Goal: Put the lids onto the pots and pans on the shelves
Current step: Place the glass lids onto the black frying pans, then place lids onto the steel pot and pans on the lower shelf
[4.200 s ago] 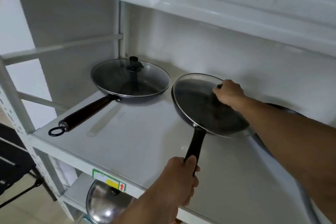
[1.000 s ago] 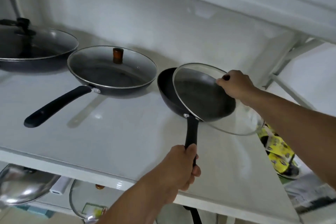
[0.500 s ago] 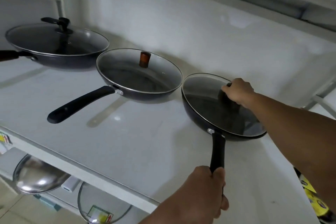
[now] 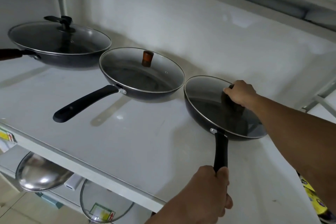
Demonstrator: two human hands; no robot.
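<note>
Hiding almost wholly under the right hand point(image 4: 240, 94): the dark knob point(image 4: 229, 90) of the glass lid point(image 4: 214, 103), only a sliver peeking out between thumb and forefinger. Cutting off at the left edge: the brown handle of the big wok point(image 4: 60, 56). Blurring through the glass: the inside of the nearest pan point(image 4: 201, 116), hard to read beyond a dark reflection. Lying below, half covered by the shelf's point(image 4: 127, 142) front lip: a steel lid point(image 4: 41, 178), a loose glass lid point(image 4: 105, 203) and a small white box point(image 4: 72, 183). Sitting flat on the nearest pan's rim, at the right end of the row, just beside the middle pan point(image 4: 141, 94) with its brown-knobbed lid point(image 4: 141, 72). Clenching down over the knob from above, fingers curled, right forearm reaching in from the right edge. Wrapping tight around the end of the black pan handle point(image 4: 221, 151), left hand point(image 4: 212, 192) coming up from the bottom, thumb point(image 4: 222, 174) pressing along the top. Resting on the shelf, base touching the white surface.
</note>
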